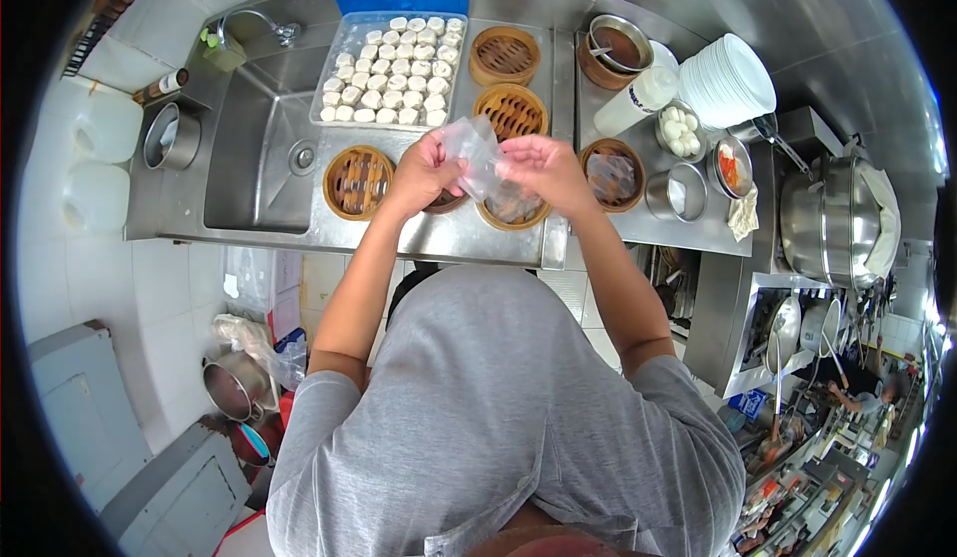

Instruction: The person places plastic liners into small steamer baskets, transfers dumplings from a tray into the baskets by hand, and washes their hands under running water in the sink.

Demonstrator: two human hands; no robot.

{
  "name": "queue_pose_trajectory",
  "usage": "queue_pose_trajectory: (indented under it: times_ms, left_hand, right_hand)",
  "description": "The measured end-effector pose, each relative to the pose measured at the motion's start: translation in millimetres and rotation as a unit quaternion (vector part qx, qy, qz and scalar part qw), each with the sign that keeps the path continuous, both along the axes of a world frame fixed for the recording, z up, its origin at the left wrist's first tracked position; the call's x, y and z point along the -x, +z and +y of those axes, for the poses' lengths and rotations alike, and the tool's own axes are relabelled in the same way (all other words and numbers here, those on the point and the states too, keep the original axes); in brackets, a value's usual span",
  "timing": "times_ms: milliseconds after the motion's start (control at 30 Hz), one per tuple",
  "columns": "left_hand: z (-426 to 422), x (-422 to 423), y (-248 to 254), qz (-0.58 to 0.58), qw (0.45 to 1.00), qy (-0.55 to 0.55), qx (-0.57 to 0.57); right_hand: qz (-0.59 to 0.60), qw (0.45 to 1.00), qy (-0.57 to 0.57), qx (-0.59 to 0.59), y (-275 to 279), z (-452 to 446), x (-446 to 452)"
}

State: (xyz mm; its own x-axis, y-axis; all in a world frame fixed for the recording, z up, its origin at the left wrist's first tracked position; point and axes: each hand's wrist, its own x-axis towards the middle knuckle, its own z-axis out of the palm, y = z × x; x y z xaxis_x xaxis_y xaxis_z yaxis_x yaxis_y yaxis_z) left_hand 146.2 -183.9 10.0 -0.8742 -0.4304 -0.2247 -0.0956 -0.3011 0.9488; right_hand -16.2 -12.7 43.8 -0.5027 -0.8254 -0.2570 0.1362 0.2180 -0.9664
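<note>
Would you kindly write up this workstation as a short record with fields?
Left hand: gripping thin translucent plastic
Right hand: pinching the same plastic at its other side
Left of hands: round steamer, slatted base showing
Beyond hands: clear tray with rows of white pieces
Far left: metal sink
Right counter: stacked white plates; bowl of white, egg-like balls
Unclear: whether the plastic is a sheet or bag
</note>
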Motion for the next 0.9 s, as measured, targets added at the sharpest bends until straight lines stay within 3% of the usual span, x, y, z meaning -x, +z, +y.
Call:
queue_pose_trajectory:
  times_ms: [67, 167, 367, 467, 500, 600, 700, 900]
  left_hand:
    - [-0.7, -1.4, -1.4, -0.002, 1.000, -0.005, 0.018]
    - [-3.3, -1.0, -12.1, -0.004, 0.999, -0.001, 0.049]
    - [-12.6, -18.7, -17.1, -0.014, 0.999, 0.042, 0.017]
    - [-27.9, -38.0, -29.0, -0.022, 0.997, 0.063, 0.033]
    - [-30.3, -45.2, -27.8, -0.028, 0.997, 0.068, 0.031]
    - [-36.3, -62.3, -27.2, -0.054, 0.995, 0.079, 0.030]
    - [-37.3, -73.6, -22.3, -0.083, 0.991, 0.096, 0.039]
    - [-38.9, -80.6, -40.7, -0.062, 0.994, 0.075, 0.042]
  right_hand:
    - [-0.077, 0.997, -0.008, -0.014, -1.4, -5.6, 11.7]
    - [-0.073, 0.996, 0.021, -0.055, -8.6, -14.1, 14.2]
    - [0.001, 0.999, -0.003, -0.050, -27.0, -21.6, 27.8]
    - [0.076, 0.996, -0.044, -0.028, -78.6, -36.1, 68.4]
    - [0.128, 0.987, -0.046, -0.086, -77.9, -42.1, 77.2]
    - [0.274, 0.938, -0.047, -0.209, -81.2, -61.0, 91.1]
    - [0.484, 0.825, -0.024, -0.289, -93.3, -73.7, 88.7]
    - [0.533, 0.761, 0.064, -0.364, -84.1, -82.0, 82.0]
